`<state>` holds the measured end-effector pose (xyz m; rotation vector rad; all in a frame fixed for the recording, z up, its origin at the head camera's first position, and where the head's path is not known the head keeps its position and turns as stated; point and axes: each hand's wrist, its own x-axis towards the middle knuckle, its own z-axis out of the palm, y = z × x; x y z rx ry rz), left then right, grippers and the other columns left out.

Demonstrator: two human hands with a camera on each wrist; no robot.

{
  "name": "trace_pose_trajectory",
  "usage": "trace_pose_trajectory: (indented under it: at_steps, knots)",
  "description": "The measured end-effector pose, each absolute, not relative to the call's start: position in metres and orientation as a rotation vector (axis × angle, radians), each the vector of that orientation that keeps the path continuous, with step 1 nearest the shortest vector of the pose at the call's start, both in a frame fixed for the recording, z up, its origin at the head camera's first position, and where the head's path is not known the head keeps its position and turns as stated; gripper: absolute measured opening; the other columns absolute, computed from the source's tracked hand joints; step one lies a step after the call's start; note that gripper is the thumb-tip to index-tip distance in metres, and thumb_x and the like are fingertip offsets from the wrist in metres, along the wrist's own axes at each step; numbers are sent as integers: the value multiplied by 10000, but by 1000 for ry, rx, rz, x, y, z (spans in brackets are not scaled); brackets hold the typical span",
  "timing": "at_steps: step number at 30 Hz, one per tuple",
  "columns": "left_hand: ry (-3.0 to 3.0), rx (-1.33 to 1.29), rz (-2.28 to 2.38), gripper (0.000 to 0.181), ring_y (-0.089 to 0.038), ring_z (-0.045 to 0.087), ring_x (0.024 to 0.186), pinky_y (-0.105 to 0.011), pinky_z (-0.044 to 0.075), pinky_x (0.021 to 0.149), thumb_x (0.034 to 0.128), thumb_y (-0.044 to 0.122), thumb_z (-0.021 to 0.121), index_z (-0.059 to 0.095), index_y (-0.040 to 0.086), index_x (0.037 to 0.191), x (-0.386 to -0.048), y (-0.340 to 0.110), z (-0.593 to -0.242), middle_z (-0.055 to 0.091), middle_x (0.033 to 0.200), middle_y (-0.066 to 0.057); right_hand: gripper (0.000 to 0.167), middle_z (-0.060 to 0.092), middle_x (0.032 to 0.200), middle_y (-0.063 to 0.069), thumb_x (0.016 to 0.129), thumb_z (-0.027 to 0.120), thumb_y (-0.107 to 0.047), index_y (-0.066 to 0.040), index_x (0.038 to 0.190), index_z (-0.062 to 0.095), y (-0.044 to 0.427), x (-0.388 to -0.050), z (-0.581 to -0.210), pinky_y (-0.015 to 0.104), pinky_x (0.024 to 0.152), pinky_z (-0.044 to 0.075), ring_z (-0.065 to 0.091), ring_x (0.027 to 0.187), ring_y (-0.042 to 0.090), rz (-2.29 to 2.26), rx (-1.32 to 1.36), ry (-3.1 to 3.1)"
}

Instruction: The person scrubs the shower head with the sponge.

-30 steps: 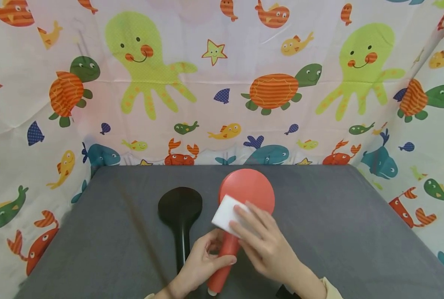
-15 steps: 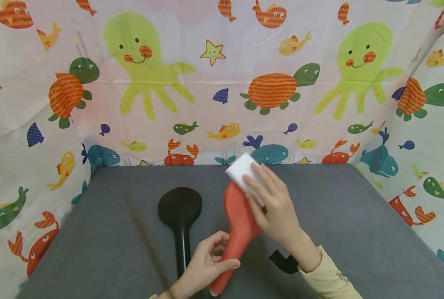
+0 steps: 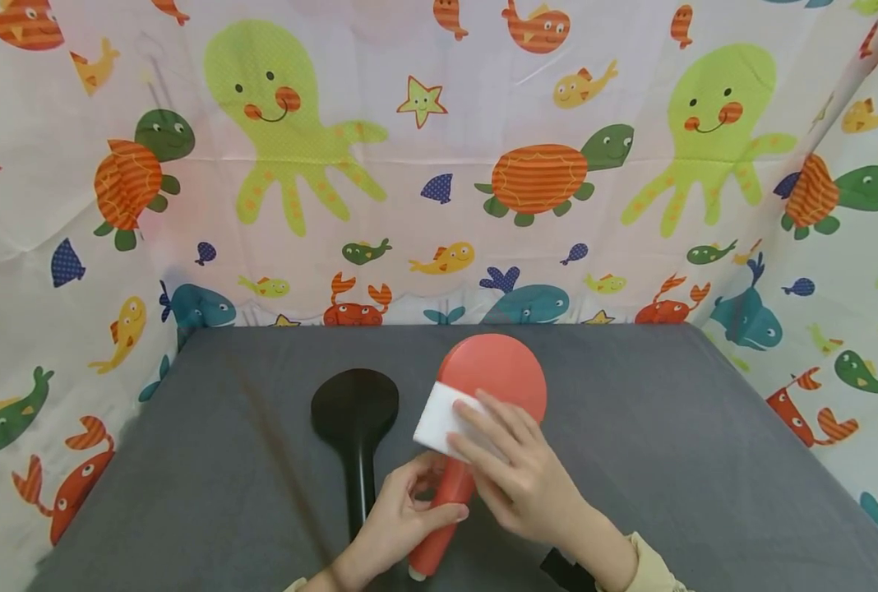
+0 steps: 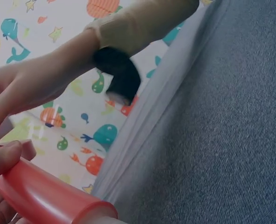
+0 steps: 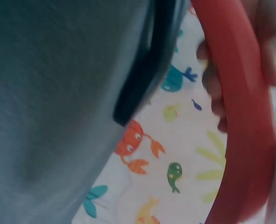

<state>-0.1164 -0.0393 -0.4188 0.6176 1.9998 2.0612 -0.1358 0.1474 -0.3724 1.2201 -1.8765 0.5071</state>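
My left hand [image 3: 405, 514] grips the handle of a red paddle [image 3: 506, 366] with a round, flat head and a whitish handle end. The paddle is held above the table, its broad face toward the head camera. My right hand [image 3: 524, 473] holds a white sponge block [image 3: 437, 418] against the paddle where head meets handle; the fingers lie across the block. In the left wrist view the red handle [image 4: 54, 191] runs out from under my left thumb. The right wrist view shows the curved red neck [image 5: 245, 102] close up, with left fingers [image 5: 212, 84] behind it.
A black paddle [image 3: 355, 407] of similar shape lies on the grey table [image 3: 668, 460], left of the red one. A white curtain [image 3: 409, 205] with printed sea animals surrounds the table's back and sides. A dark band [image 4: 121, 74] hangs at my right wrist.
Half a second ago the paddle was turned edgewise and the sponge was at its head's top. Now its face shows again, and my right hand has come down toward the neck, much as one second ago.
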Motion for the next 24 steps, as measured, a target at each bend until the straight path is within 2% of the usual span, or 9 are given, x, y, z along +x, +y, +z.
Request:
trace_pose_trajectory:
  at_steps: [4,7,12,16,19,24]
  knots:
    - [2043,618,2076,436,-175,606,922,-285,533,742,790,78,731,537,20,1176,-116,-39,-420,599,1084,-120,309,540,1252,205,946,433,-181,-46,1142,629,150,-129,-376,467,896,373,464,1172,406,465,1353,-1858]
    - [2043,660,2064,405,-180,608,914,-283,535,733,788,78,733,554,22,1147,-115,-38,-420,603,1058,-127,307,535,1261,200,939,457,-195,-48,1143,634,153,-136,-371,444,938,374,466,1173,397,473,1317,-1857]
    - [1955,714,2056,339,-181,611,900,-298,541,726,815,102,715,569,25,1112,-114,-36,-420,608,1016,-146,335,506,1301,195,936,502,-249,-40,1165,630,166,-158,-355,448,1018,321,430,1208,397,620,1038,-1895]
    - [1852,700,2100,322,-162,607,900,-315,538,733,841,84,682,553,6,1126,-115,-38,-420,605,1015,-157,369,463,1363,140,934,514,-282,-60,1216,603,181,-173,-348,509,935,410,402,1249,329,796,773,-1983]
    - [1764,697,2152,328,-158,604,899,-333,536,738,846,56,664,534,-37,1132,-117,-39,-419,599,1025,-176,370,451,1376,125,928,522,-263,-63,1231,591,186,-177,-350,549,862,451,398,1251,298,876,684,-1994]
    - [1706,703,2198,322,-191,625,896,-346,522,770,850,32,641,514,-84,1123,-121,-41,-417,605,1021,-206,357,494,1311,200,936,508,-269,-16,1160,623,176,-167,-364,491,989,328,407,1224,397,825,799,-1883]
